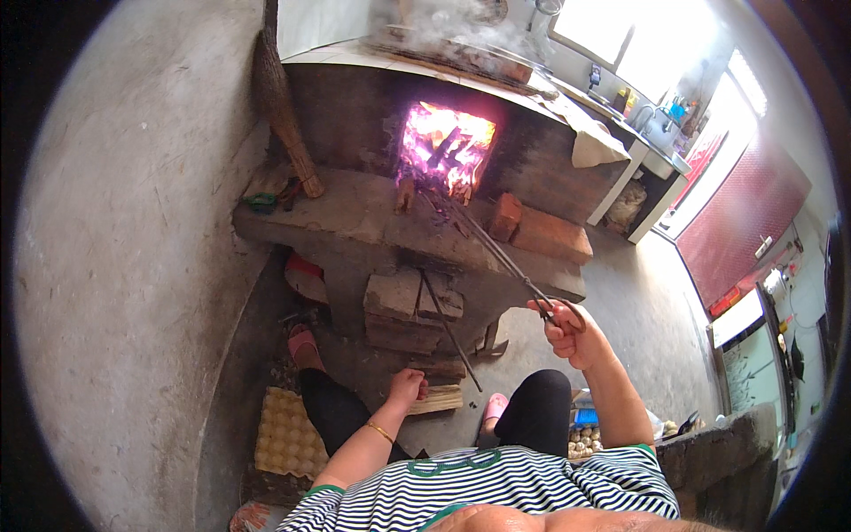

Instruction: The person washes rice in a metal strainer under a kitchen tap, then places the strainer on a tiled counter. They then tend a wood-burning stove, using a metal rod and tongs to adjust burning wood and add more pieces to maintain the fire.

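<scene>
My right hand (568, 336) grips the looped handle of long metal fire tongs (502, 256). The tongs slant up and left, and their far ends reach the embers at the mouth of a burning stove opening (447, 149). Dark pieces of wood burn inside, with bright flames around them. A short wood stub (404, 196) stands at the opening's left edge. My left hand (407, 387) hangs over my lap with curled fingers and nothing visible in it. Split firewood (439, 399) lies on the floor just beyond it.
Bricks (548, 233) sit on the concrete ledge (352, 206), right of the fire. A thin metal rod (451, 329) leans on stacked blocks (399, 312) below. A straw broom (286, 120) leans at left. Steam rises above the stove top. An egg tray (286, 432) lies by my left leg.
</scene>
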Demonstrator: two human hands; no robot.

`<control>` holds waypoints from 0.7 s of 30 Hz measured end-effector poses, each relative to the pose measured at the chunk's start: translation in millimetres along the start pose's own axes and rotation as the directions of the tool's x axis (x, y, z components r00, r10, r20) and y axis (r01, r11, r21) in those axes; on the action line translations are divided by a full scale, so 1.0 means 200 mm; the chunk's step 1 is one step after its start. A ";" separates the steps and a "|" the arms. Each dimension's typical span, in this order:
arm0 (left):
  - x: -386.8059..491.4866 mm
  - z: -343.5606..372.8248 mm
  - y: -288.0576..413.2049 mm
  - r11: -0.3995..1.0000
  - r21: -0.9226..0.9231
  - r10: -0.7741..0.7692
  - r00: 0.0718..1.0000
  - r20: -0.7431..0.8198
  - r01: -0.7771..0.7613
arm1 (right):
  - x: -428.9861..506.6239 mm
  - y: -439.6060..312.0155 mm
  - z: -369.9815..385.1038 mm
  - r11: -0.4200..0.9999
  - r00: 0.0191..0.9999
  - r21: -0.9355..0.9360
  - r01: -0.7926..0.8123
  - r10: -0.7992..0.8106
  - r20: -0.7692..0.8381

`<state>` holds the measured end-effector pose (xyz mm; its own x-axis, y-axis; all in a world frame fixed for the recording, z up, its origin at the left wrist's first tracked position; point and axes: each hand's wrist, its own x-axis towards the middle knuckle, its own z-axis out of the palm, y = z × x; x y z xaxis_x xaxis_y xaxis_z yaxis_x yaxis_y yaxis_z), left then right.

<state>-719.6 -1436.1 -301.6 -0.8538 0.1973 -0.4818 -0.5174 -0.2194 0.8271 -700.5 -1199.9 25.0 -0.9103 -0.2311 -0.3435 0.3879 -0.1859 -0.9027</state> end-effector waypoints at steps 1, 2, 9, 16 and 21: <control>0.00 0.00 0.00 1.000 -0.001 0.003 1.000 0.001 -0.003 | 0.00 -0.01 0.01 0.999 0.998 -0.023 -0.034 0.033 -0.048; 0.00 0.00 0.00 1.000 -0.009 -0.021 1.000 -0.004 0.021 | -0.01 -0.02 0.02 0.995 0.999 -0.096 -0.033 0.030 -0.035; 0.01 0.01 -0.02 1.000 0.008 0.025 0.999 -0.031 -0.025 | 0.08 -0.07 0.12 0.890 0.989 -0.453 -0.039 -0.029 -0.142; 0.02 0.00 -0.02 1.000 -0.012 0.014 1.000 -0.010 -0.014 | 0.05 0.04 0.03 0.999 0.998 -0.023 -0.046 0.045 -0.043; 0.01 0.01 -0.02 0.997 0.070 0.020 1.000 -0.017 -0.018 | -0.04 0.13 -0.03 0.991 0.995 0.135 0.023 -0.036 0.098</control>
<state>-719.6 -1433.7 -306.2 -0.8646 0.1763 -0.4705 -0.4964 -0.1553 0.8541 -684.0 -1197.5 3.2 -0.9051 -0.3167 -0.2838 0.3832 -0.3180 -0.8672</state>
